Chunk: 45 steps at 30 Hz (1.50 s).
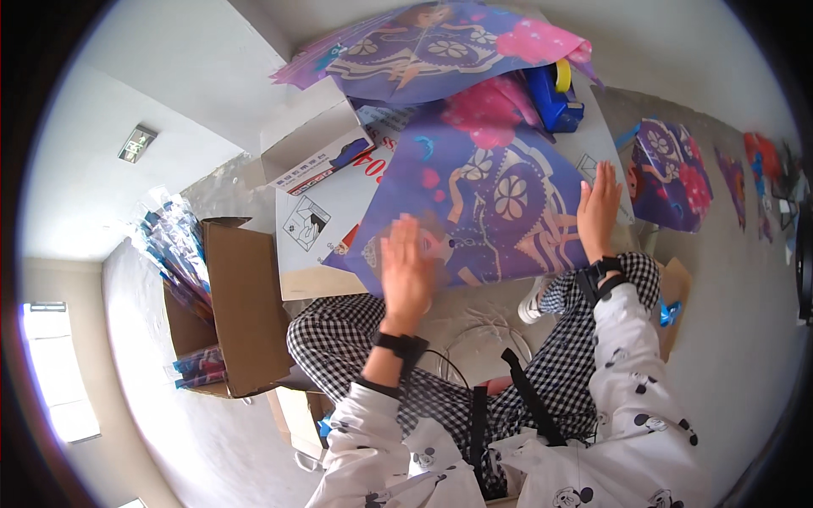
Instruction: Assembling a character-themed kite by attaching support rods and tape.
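Note:
A thin purple sheet [508, 199], printed with a figure in a dress and pink patches, lies spread over the work surface before me. My left hand [406, 267] rests with fingers stretched out on its near left part, slightly blurred, covering some of the print. At the sheet's right edge my right hand [599, 212] is held flat, fingers extended, with nothing in it. A blue tape dispenser [552, 100] with a yellow roll stands just beyond the sheet, on the right.
More printed purple sheets [423, 51] are heaped at the far side. An open white carton [313, 157] sits at the far left of the board [318, 284]. On the floor to the left, a brown cardboard box [250, 305] holds plastic-wrapped packs. Another printed sheet [671, 173] hangs at the right.

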Motion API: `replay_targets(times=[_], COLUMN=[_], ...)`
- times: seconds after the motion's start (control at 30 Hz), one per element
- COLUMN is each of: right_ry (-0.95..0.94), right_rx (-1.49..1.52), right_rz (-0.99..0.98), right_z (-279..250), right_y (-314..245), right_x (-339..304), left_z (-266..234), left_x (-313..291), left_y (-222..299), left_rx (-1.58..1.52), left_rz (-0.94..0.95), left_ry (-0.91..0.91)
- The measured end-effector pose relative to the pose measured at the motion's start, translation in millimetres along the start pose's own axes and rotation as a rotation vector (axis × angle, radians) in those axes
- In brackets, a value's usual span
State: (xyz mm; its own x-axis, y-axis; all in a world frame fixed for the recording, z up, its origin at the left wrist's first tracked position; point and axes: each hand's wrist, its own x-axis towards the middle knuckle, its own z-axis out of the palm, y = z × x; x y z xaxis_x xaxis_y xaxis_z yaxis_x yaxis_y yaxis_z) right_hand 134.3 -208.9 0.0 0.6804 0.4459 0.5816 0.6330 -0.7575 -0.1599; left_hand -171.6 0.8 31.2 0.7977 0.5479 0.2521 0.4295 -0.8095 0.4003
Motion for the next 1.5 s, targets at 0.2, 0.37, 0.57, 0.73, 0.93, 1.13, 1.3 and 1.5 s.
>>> replay_targets(times=[0.2, 0.37, 0.57, 0.73, 0.93, 1.13, 1.3, 1.5], right_ry=[-0.330, -0.405, -0.449, -0.344, -0.399, -0.587, -0.293, -0.276], right_rx=[0.522, 0.428, 0.254, -0.044, -0.113, 0.374, 0.596, 0.313], right_rz=[-0.429, -0.471, -0.348, -0.110, -0.134, 0.165, 0.197, 0.177], right_z=[-44, -34, -42, -26, -26, -19, -102, -150], right_y=[-157, -165, -113, -16, 15, 64, 79, 92], right_x=[-74, -102, -98, -90, -83, -70, -66, -136], left_z=[39, 34, -6, -25, -20, -108, -151, 11], left_x=[-30, -33, -47, -52, -54, -42, -121, -195], left_y=[42, 38, -31, -80, -83, -149, -249, -326], left_rx=[-0.132, 0.027, 0.198, 0.236, 0.315, -0.253, -0.375, -0.360], left_rz=[-0.052, 0.050, -0.108, -0.308, -0.354, -0.269, -0.675, -0.944], left_ry=[-0.009, -0.032, -0.043, 0.111, 0.160, 0.331, 0.738, 0.278])
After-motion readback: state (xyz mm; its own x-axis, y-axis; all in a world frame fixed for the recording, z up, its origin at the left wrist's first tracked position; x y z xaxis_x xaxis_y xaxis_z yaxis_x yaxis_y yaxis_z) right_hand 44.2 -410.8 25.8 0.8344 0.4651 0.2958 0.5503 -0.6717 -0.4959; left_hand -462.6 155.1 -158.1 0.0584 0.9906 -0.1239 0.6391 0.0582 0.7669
